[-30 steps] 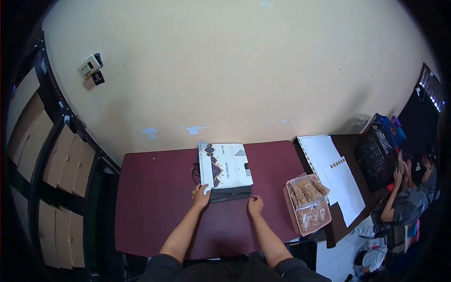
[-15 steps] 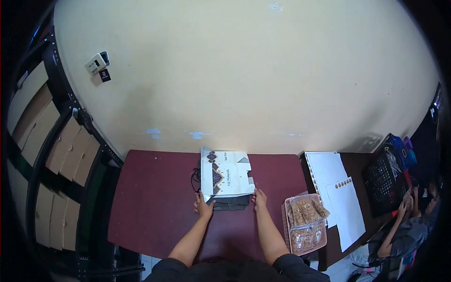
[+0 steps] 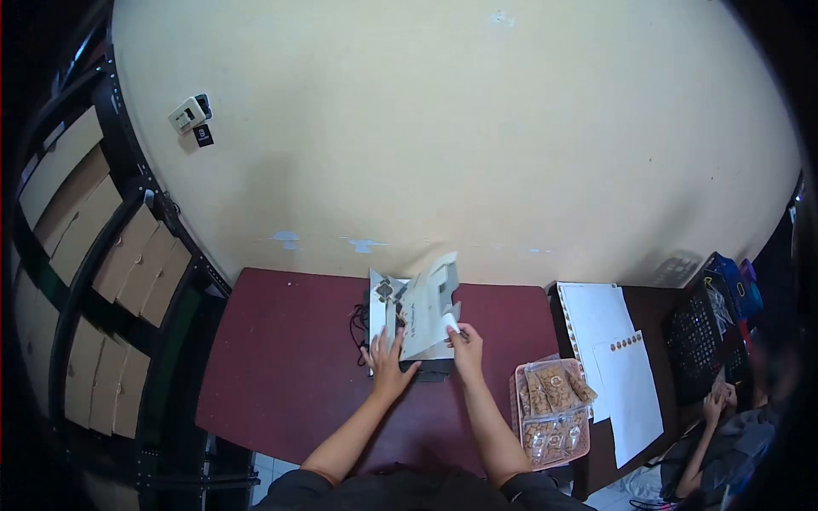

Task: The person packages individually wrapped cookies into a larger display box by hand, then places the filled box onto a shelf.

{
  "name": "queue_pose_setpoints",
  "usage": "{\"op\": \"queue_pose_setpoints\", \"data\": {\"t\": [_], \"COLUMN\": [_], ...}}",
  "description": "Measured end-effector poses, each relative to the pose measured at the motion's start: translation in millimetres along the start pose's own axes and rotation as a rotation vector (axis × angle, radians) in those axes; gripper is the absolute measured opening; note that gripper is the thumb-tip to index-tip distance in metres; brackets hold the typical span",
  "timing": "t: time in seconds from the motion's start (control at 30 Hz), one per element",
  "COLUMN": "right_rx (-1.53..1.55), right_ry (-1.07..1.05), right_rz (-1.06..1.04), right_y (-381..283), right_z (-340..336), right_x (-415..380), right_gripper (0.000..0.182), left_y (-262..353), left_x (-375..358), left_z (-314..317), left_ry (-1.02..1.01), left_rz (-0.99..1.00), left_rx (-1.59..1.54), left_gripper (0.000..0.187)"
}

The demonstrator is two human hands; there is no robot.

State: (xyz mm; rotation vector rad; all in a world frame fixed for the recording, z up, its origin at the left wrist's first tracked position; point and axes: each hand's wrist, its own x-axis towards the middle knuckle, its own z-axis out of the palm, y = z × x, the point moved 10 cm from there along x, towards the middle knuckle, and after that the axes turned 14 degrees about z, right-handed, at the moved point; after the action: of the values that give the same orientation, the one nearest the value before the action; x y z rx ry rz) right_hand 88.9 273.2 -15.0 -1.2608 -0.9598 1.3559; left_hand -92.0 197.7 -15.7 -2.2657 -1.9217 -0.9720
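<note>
A white printed cardboard box [image 3: 421,317] with dark and gold patterns lies on the maroon table [image 3: 290,366], one panel lifted and bent up on its right side. My right hand [image 3: 466,351] pinches the lower right edge of that raised panel. My left hand [image 3: 388,364] rests spread over the lower left part of the box, fingers apart. Under the box's near edge a dark folded item [image 3: 433,371] shows in part. Black cords [image 3: 358,328] lie beside the box on the left.
To the right stands a pink basket [image 3: 586,440] of bagged brown snacks, beside white sheets [image 3: 626,400] with round stickers. Farther right are a black crate [image 3: 694,341] and a seated person [image 3: 724,443]. Shelves with cardboard boxes [image 3: 106,366] stand at left.
The box's printed panel has gone from flat to raised. My left hand has moved up onto the box, and my right hand has taken the panel's edge. The view has shifted slightly.
</note>
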Motion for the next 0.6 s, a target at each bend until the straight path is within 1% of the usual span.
{"op": "queue_pose_setpoints", "data": {"t": [0.03, 0.1, 0.13, 0.17, 0.2, 0.23, 0.27, 0.3, 0.33, 0.37, 0.4, 0.43, 0.47, 0.5, 0.53, 0.57, 0.6], "right_rx": [0.027, -0.088, -0.044, 0.001, -0.213, -0.214, -0.289, -0.363, -0.363, -0.486, -0.586, -0.584, -0.538, -0.493, -0.491, -0.346, -0.202], "right_ry": [-0.099, -0.174, -0.213, -0.253, -0.268, -0.265, -0.255, -0.245, -0.261, -0.15, -0.018, 0.042, 0.035, 0.026, 0.024, -0.043, -0.107], "right_rz": [-0.007, -0.027, -0.012, 0.003, -0.028, -0.03, -0.153, -0.274, -0.307, -0.309, -0.33, -0.334, -0.258, -0.186, -0.184, -0.143, -0.098], "right_y": [-7.6, -20.5, -29.5, -36.3, -34.9, -42.3, -62.3, -76.5, -77.2, -80.3, -84.5, -90.5, -78.9, -64.4, -56.4, -44.3, -30.2], "right_z": [10.7, 23.3, 31.8, 37.5, 37.0, 34.0, 34.6, 34.7, 24.6, 4.2, -16.4, -32.9, -50.9, -64.7, -70.0, -73.5, -74.7], "right_x": [-11.2, -37.8, -56.8, -72.7, -83.0, -93.3, -109.4, -121.4, -119.9, -116.8, -109.8, -105.7, -98.0, -89.6, -89.1, -90.6, -92.9], "right_gripper": [0.014, 0.012, 0.011, 0.01, 0.015, 0.015, 0.017, 0.019, 0.02, 0.022, 0.026, 0.032, 0.036, 0.04, 0.04, 0.047, 0.054], "left_y": [0.9, 22.1, 36.3, 36.8, 28.6, 28.2, 30.6, 33.4, 26.3, 19.3, 16.4, 11.9, 7.4, 4.4, 1.6, -1.9, 0.0], "left_x": [2.5, 10.0, 12.4, 7.5, -2.8, -4.6, -12.7, -18.1, -28.8, -40.5, -48.3, -58.2, -68.5, -75.6, -83.3, -91.0, -89.8], "left_z": [-0.1, -5.6, -31.6, -27.0, -16.1, -17.5, -29.1, -39.5, -39.3, -40.4, -54.3, -64.5, -72.3, -82.3, -86.2, -87.1, -96.5], "left_ry": [0.0, 0.106, 0.156, 0.158, 0.182, 0.203, 0.302, 0.303, 0.245, 0.187, 0.186, 0.15, 0.112, 0.108, 0.069, 0.029, 0.033], "left_rz": [0.004, 0.219, 0.209, 0.213, 0.152, 0.088, 0.054, 0.056, -0.031, -0.121, -0.123, -0.17, -0.219, -0.222, -0.256, -0.294, -0.198], "left_rx": [-0.005, -0.465, -0.435, -0.441, -0.669, -0.896, -0.976, -0.977, -1.02, -1.059, -1.057, -1.086, -1.113, -1.109, -1.115, -1.122, -1.09], "left_gripper": [0.092, 0.082, 0.071, 0.071, 0.068, 0.065, 0.052, 0.052, 0.046, 0.039, 0.039, 0.034, 0.029, 0.029, 0.029, 0.028, 0.029]}}
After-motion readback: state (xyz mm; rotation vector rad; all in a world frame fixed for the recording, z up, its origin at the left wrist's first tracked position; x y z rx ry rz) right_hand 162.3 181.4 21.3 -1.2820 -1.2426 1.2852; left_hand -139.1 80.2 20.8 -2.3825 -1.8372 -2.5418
